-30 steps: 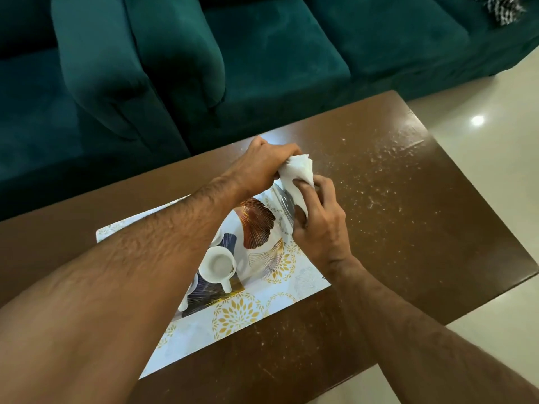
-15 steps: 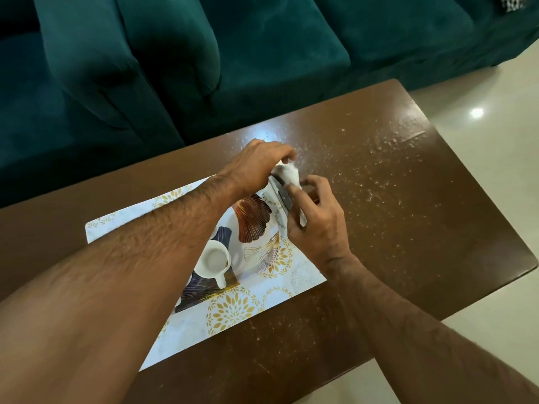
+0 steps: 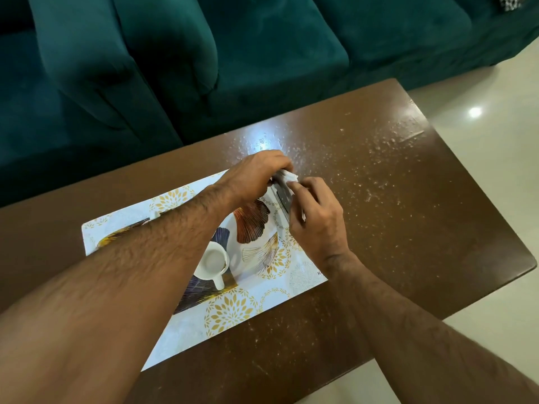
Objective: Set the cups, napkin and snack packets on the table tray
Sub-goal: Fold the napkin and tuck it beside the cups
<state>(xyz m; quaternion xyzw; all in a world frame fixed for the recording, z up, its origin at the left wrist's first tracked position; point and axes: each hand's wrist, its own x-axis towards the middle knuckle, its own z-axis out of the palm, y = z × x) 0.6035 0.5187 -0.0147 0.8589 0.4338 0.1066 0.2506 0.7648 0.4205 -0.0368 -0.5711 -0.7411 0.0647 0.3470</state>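
Note:
A white patterned tray with gold flowers lies on the brown table. A white cup stands on it, partly under my left forearm. At the tray's far right corner both hands hold a white napkin against a metal holder. My left hand pinches the napkin from the left. On the right, my right hand grips the holder and napkin. Most of the napkin is hidden by my fingers. No snack packets are visible.
The brown table has a scratched, speckled top, with its edges near on the right and front. A teal sofa runs along the far side. Pale floor tiles lie to the right.
Both hands have lowered the napkin toward the tray's far right corner. Less of the napkin shows now. The view has tilted down slightly.

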